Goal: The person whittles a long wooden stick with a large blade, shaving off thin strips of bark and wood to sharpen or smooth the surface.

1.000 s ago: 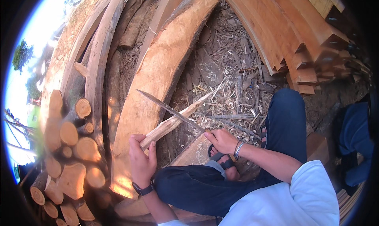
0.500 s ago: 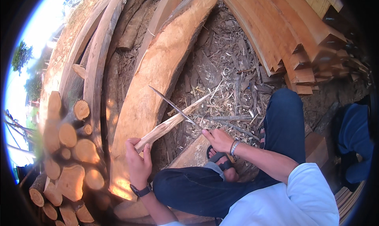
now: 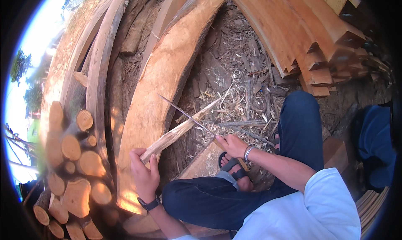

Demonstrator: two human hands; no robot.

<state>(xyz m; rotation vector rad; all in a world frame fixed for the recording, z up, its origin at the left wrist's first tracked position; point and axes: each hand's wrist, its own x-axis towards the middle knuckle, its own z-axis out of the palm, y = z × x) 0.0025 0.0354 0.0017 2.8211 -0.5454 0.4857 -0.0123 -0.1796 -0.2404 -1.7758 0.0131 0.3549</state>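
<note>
1. The left hand (image 3: 144,173) is wrapped tight around the lower end of a split wooden stick (image 3: 178,133), fingers (image 3: 136,160) curled over it, thumb alongside.
2. That stick runs up and to the right from the left hand, tilted, its thin splintered tip reaching out over the wood shavings (image 3: 238,97) on the ground.
3. The right hand (image 3: 232,145) is closed around the handle of a long machete (image 3: 186,114); the handle itself is mostly hidden in the grip, so how the fingers sit on it cannot be told exactly.
4. The machete blade slants up and to the left from the right hand and crosses the stick about midway along it, its edge touching the wood there.
5. Blade tip lies over the edge of the big curved slab (image 3: 167,80), which stretches from the lower left up to the top centre.
6. Both hands work above the person's bent knee in dark blue trousers (image 3: 209,200), just beside a sandalled foot (image 3: 232,166) resting on a flat block of wood (image 3: 205,164).
7. A dark wristwatch (image 3: 148,204) sits on the left wrist, a bracelet (image 3: 248,153) on the right.
8. To the left, a pile of cut round logs (image 3: 71,156) shows pale end faces.
9. Upper right, stacked sawn planks (image 3: 301,34) fan out, well apart from the hands.
</note>
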